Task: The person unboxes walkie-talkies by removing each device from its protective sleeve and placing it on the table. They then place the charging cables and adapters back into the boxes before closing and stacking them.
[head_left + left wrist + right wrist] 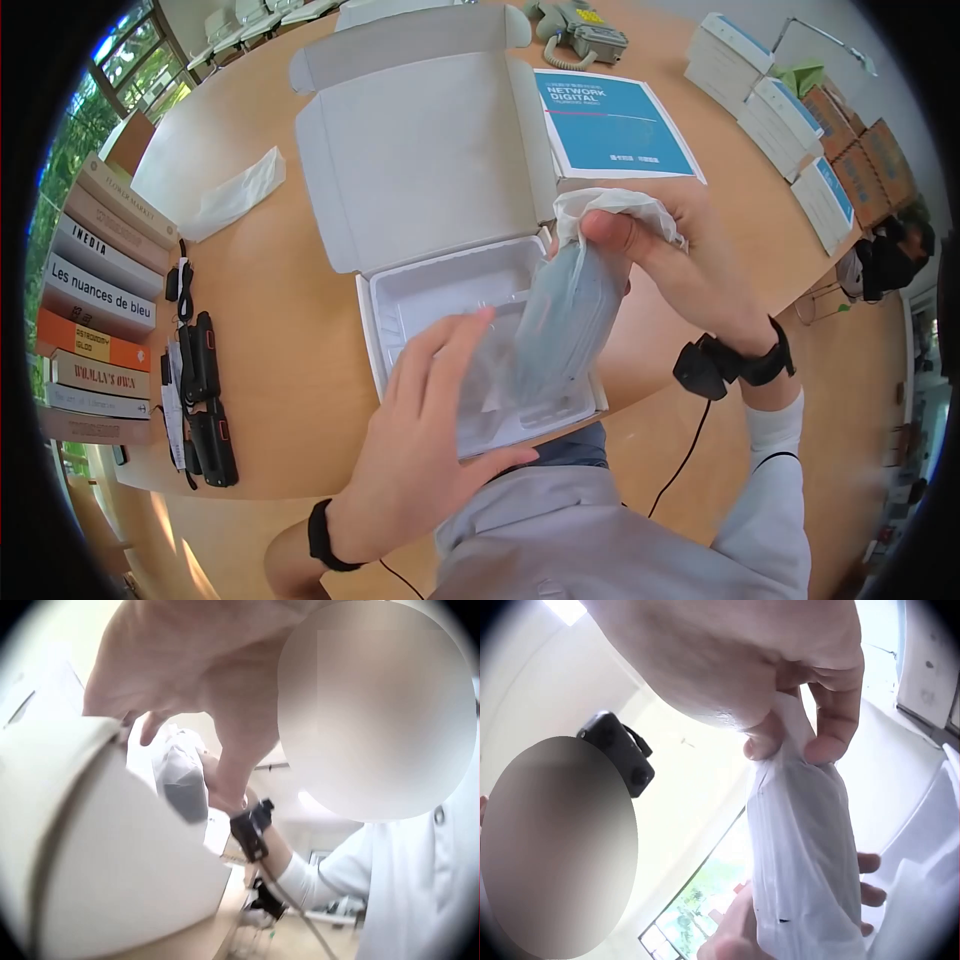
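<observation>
Right hand (668, 255) pinches the gathered top of a translucent white bag (575, 315), thumb on the near face, a bluish thing showing through; the bag slants over the lower right part of the box (366, 320) at mid-frame, probably held by its mouth so that the contents sink to the far end. Left hand (415, 430) is wide, fingers straight and thumb spread, lower centre of frame beside the bag's lower part; whether it touches cannot be told, though it looks set to steady or guide. Box lid (430, 170) leans back toward upper centre, presumably to bare the moulded white tray (410, 292). Edges: box sits at the near rim of the tabletop (280, 340), close to the body, likely for short reach; a blue-covered box (615, 125) adjoins the lid at upper right, so little room there. Bare wood lies between box and the black devices (203, 355) at left, with books (105, 290) beyond and a pale wrapper (240, 195) above; that side seems the easier for moving. Lower right, the tabletop edge falls just beyond the box corner, so sideways drift there could overhang the floor
</observation>
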Demonstrator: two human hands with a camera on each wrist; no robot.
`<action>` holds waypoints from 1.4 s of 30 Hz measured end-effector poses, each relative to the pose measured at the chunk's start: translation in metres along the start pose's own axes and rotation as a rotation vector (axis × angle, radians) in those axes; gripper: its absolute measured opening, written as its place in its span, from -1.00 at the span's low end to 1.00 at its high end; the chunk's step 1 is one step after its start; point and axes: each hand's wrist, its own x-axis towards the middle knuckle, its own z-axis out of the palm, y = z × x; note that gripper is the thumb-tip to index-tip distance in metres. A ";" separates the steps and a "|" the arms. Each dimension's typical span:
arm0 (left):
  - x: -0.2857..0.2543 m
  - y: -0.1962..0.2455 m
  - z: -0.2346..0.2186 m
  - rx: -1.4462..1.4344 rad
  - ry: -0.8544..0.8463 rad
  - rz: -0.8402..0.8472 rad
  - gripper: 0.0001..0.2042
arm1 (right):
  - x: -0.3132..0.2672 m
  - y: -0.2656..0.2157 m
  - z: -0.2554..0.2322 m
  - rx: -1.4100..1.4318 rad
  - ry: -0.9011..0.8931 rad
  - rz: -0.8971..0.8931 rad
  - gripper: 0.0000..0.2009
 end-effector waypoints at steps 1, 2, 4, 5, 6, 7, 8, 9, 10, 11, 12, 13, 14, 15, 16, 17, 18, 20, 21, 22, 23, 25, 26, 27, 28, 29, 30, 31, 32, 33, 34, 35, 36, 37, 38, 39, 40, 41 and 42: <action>-0.006 -0.003 0.004 0.098 -0.001 0.043 0.01 | 0.002 0.006 -0.003 -0.059 -0.021 -0.038 -0.85; -0.012 -0.004 0.011 0.194 0.002 0.087 0.01 | 0.004 0.011 0.000 -0.055 -0.047 0.003 -0.85; -0.014 -0.008 0.020 0.303 0.006 0.147 -0.02 | 0.010 0.018 0.005 -0.056 -0.107 0.083 -0.84; -0.013 -0.009 0.022 0.319 0.003 0.165 -0.04 | 0.013 0.018 0.008 -0.134 -0.138 0.081 -0.84; -0.012 -0.010 0.024 0.335 0.000 0.183 -0.06 | 0.015 0.017 0.014 -0.212 -0.167 0.078 -0.84; -0.012 -0.012 0.026 0.352 -0.004 0.199 -0.08 | 0.017 0.017 0.019 -0.290 -0.194 0.073 -0.84; -0.012 -0.014 0.027 0.370 -0.010 0.215 -0.10 | 0.018 0.022 0.023 -0.362 -0.207 -0.048 -0.84; -0.012 -0.015 0.028 0.387 -0.018 0.233 -0.12 | 0.019 0.032 0.028 -0.432 -0.218 -0.169 -0.84; -0.011 -0.014 0.028 0.407 -0.032 0.253 -0.15 | 0.020 0.039 0.033 -0.502 -0.227 -0.290 -0.84; -0.009 -0.012 0.029 0.427 -0.047 0.274 -0.18 | 0.021 0.041 0.038 -0.520 -0.254 -0.252 -0.81; -0.007 -0.010 0.030 0.446 -0.062 0.296 -0.22 | 0.021 0.040 0.043 -0.581 -0.275 -0.234 -0.77; -0.005 -0.011 0.031 0.479 -0.082 0.311 -0.25 | 0.021 0.039 0.047 -0.643 -0.297 -0.217 -0.72; -0.003 -0.013 0.034 0.512 -0.098 0.324 -0.29 | 0.020 0.038 0.052 -0.705 -0.322 -0.202 -0.66; -0.002 -0.014 0.035 0.546 -0.112 0.332 -0.32 | 0.016 0.029 0.055 -0.753 -0.288 -0.208 -0.59; -0.001 -0.014 0.036 0.552 -0.107 0.332 -0.34 | 0.011 0.023 0.056 -0.803 -0.169 -0.289 -0.60; -0.001 -0.013 0.037 0.558 -0.103 0.330 -0.37 | 0.005 0.019 0.056 -0.846 -0.049 -0.369 -0.60; -0.001 -0.013 0.038 0.564 -0.100 0.326 -0.39 | 0.000 0.015 0.053 -0.883 0.071 -0.450 -0.60; -0.001 -0.014 0.037 0.561 -0.111 0.337 -0.40 | -0.011 0.008 0.041 -0.843 0.033 -0.464 -0.51; -0.002 -0.013 0.036 0.576 -0.114 0.329 -0.40 | -0.013 0.002 0.041 -0.808 -0.048 -0.438 -0.48; -0.003 -0.012 0.037 0.594 -0.100 0.340 -0.40 | -0.013 0.001 0.045 -0.758 -0.134 -0.424 -0.44; -0.004 -0.012 0.040 0.625 -0.091 0.343 -0.40 | -0.011 0.006 0.048 -0.749 -0.208 -0.341 -0.45; -0.006 -0.011 0.040 0.684 -0.086 0.329 -0.39 | -0.001 0.020 0.055 -0.741 -0.363 -0.200 -0.49; -0.006 -0.010 0.040 0.698 -0.090 0.323 -0.38 | 0.006 0.023 0.057 -0.765 -0.398 -0.212 -0.51; -0.007 -0.010 0.038 0.703 -0.095 0.328 -0.37 | 0.010 0.023 0.056 -0.798 -0.428 -0.216 -0.54; -0.009 -0.010 0.037 0.702 -0.077 0.311 -0.35 | 0.013 0.023 0.055 -0.840 -0.453 -0.207 -0.56; -0.012 -0.011 0.037 0.691 -0.063 0.304 -0.33 | 0.014 0.024 0.056 -0.861 -0.447 -0.253 -0.55; -0.014 -0.011 0.036 0.678 -0.050 0.306 -0.31 | 0.014 0.025 0.056 -0.885 -0.435 -0.292 -0.54; -0.020 0.002 0.014 0.584 -0.099 0.268 -0.26 | 0.013 0.025 0.055 -0.912 -0.418 -0.326 -0.54; -0.025 0.015 -0.012 0.405 -0.040 0.214 -0.31 | 0.010 0.021 0.055 -0.899 -0.314 -0.360 -0.53; -0.030 0.021 -0.039 0.224 0.019 0.156 -0.36 | 0.005 0.016 0.055 -0.882 -0.214 -0.390 -0.53; -0.032 0.017 -0.073 0.313 0.132 0.038 -0.47 | -0.001 0.013 0.054 -0.863 -0.119 -0.414 -0.53; -0.028 0.009 -0.114 0.403 0.246 -0.079 -0.57 | -0.008 0.012 0.052 -0.777 -0.043 -0.453 -0.54; -0.021 0.000 -0.154 0.492 0.364 -0.191 -0.67 | -0.012 0.009 0.049 -0.739 -0.086 -0.467 -0.55; -0.011 -0.029 -0.190 0.480 0.460 -0.327 -0.67 | -0.015 0.004 0.045 -0.704 -0.121 -0.488 -0.57; -0.009 -0.081 -0.229 0.572 0.477 -0.403 -0.55 | -0.018 0.001 0.043 -0.670 -0.149 -0.510 -0.58; -0.009 -0.123 -0.256 0.688 0.466 -0.445 -0.51 | -0.022 0.001 0.043 -0.670 -0.156 -0.518 -0.59; -0.007 -0.160 -0.277 0.739 0.434 -0.566 -0.45 | -0.026 0.001 0.045 -0.672 -0.163 -0.527 -0.59; -0.009 -0.195 -0.289 0.829 0.411 -0.588 -0.41 | -0.028 0.002 0.045 -0.674 -0.168 -0.536 -0.60; -0.012 -0.225 -0.298 0.917 0.385 -0.610 -0.38 | -0.032 0.003 0.043 -0.656 -0.171 -0.525 -0.61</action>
